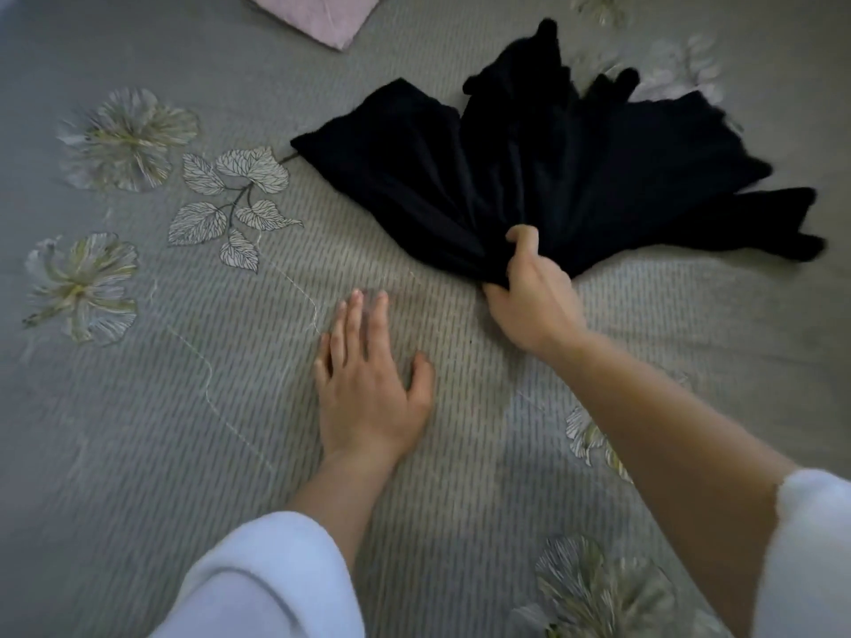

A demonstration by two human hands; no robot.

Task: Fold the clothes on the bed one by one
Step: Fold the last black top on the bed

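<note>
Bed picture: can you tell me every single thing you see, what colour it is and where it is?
black garment: one, black, crumpled on the bed, right of middle
pink cloth: one, pale pink, folded, at the top edge
bedspread: one, grey-green with leaf and flower prints, under everything
sleeves: two, white, bottom corners
left hand: one, fingers straight, palm down on the bedspread, middle
right hand: one, grips the black garment's near edge

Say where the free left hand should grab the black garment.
The black garment's left corner, approached from the left: it lies flat and free on the bed, away from the bunch the right hand grips. Likely lets the left hand spread it.
</note>
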